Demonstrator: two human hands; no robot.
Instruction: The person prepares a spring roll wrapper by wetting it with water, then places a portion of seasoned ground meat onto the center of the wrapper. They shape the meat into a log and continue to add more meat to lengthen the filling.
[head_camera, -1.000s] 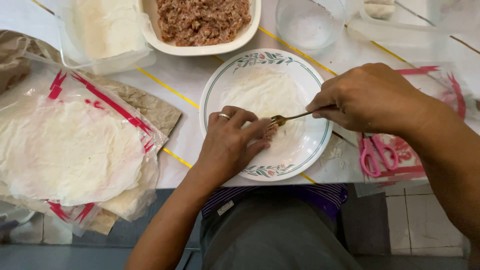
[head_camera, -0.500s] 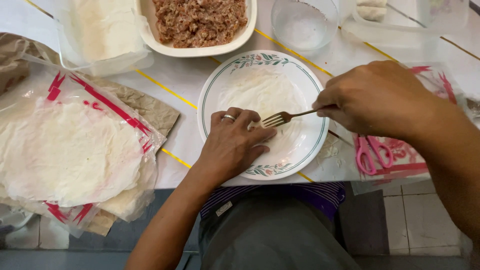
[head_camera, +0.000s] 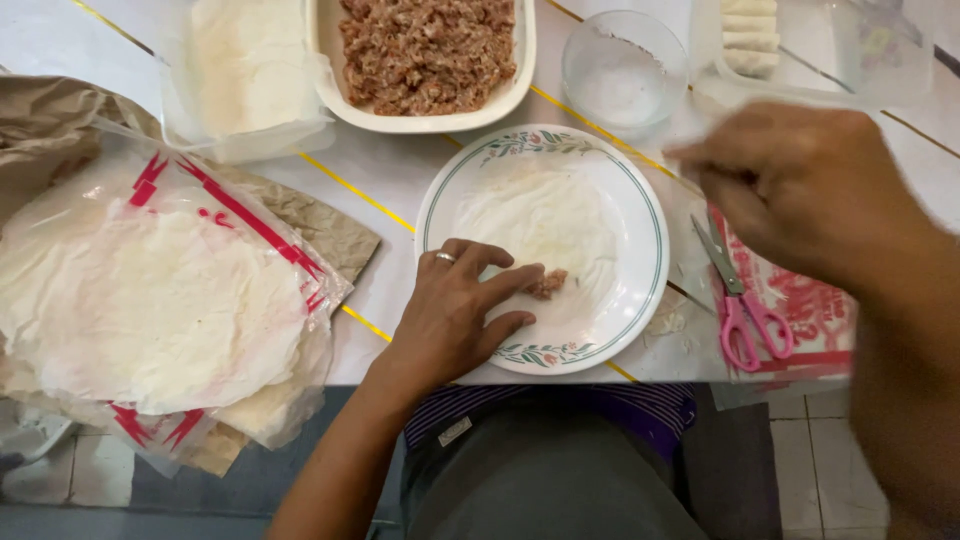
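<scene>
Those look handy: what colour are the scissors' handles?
Pink, on the scissors lying right of the plate; the head view shows them best.

A round white ceramic plate (head_camera: 640, 290) with a green rim line and small floral sprigs sat at the near table edge, just right of centre. A thin, translucent white wrapper sheet (head_camera: 540, 215) lay flat on it, covering the middle and the plate's ten o'clock side. A small lump of pinkish-brown minced filling (head_camera: 548, 284) rested on the wrapper's lower edge, toward the plate's six o'clock. The left hand (head_camera: 450, 315), a ring on one finger, lay palm down over the plate's eight o'clock rim, fingertips touching the lump. The right hand (head_camera: 800, 185), blurred, hovered beyond the plate's three o'clock rim, apart from it.
</scene>
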